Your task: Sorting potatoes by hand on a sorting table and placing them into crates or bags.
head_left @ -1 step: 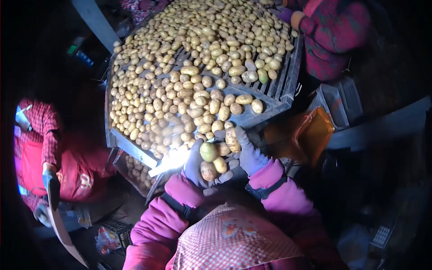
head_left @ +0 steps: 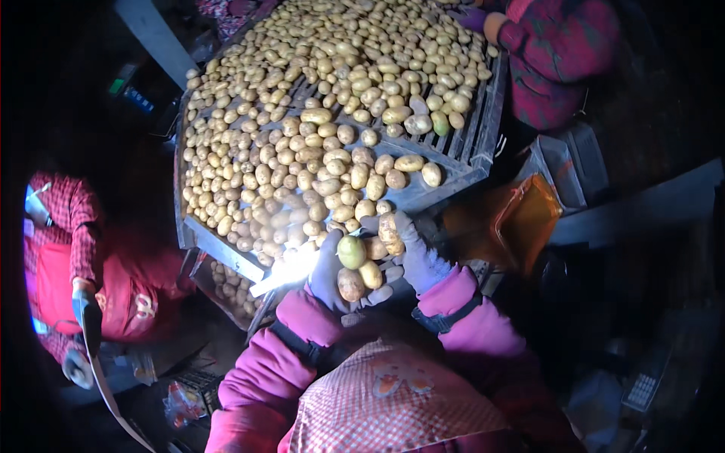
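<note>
My left hand (head_left: 326, 278), in a grey-purple glove, is cupped around several potatoes. Among these are a greenish potato (head_left: 351, 252), a tan potato (head_left: 370, 275) and a brown potato (head_left: 350, 285). Close beside it, my right hand (head_left: 417, 255), gloved alike, has its fingers closed on an elongated brown-streaked potato (head_left: 390, 232). Both hands meet just off the near edge of a slatted sorting table (head_left: 445, 179), which carries a large heap of potatoes (head_left: 302, 162). Strong glare hides part of the table edge by my left hand.
A co-worker in a checked sleeve (head_left: 85, 215) stands at left, holding a long pale strip (head_left: 109, 392). Another person's sleeve (head_left: 555, 53) reaches in at far right. An orange bag (head_left: 529, 215) and a grey crate (head_left: 563, 170) stand right. More potatoes (head_left: 230, 285) lie below the table's left corner.
My hands and the potatoes in them stay almost as they were. At left, the co-worker's pale strip has shifted slightly, and the whole view has moved a little.
</note>
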Demonstrator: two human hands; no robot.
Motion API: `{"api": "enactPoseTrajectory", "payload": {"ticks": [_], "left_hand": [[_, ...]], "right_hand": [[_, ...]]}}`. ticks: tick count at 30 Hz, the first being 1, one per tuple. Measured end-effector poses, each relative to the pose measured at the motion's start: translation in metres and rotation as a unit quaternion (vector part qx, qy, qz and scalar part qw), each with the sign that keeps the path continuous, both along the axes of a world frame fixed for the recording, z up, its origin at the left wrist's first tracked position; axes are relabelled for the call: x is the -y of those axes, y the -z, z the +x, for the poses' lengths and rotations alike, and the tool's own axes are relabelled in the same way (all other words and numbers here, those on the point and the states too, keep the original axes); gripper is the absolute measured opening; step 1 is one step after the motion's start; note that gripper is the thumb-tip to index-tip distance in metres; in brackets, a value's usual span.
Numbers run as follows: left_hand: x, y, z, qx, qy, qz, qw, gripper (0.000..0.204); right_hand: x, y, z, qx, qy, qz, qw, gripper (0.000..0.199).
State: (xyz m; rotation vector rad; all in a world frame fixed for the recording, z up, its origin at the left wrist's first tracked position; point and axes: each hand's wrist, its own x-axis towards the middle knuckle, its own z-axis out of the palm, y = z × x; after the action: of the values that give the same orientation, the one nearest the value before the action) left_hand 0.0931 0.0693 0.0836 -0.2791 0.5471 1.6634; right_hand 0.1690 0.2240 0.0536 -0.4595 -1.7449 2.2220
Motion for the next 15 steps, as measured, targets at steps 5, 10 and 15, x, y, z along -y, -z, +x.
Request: {"api": "enactPoseTrajectory", "payload": {"ticks": [5,10,15], "left_hand": [[-0.009,0.004,-0.007,0.022,0.054,0.003,0.998,0.076],[-0.037,0.011,0.012,-0.048,0.117,-0.011,0.992,0.071],[-0.059,0.042,0.054,-0.057,0.195,0.043,0.978,0.06]], "right_hand": [[-0.009,-0.007,0.01,-0.032,0.044,0.029,0.998,0.044],[-0.022,-0.007,0.048,-0.037,0.047,0.049,0.997,0.038],[-0.026,0.018,0.119,0.076,0.004,-0.195,0.978,0.033]]}}
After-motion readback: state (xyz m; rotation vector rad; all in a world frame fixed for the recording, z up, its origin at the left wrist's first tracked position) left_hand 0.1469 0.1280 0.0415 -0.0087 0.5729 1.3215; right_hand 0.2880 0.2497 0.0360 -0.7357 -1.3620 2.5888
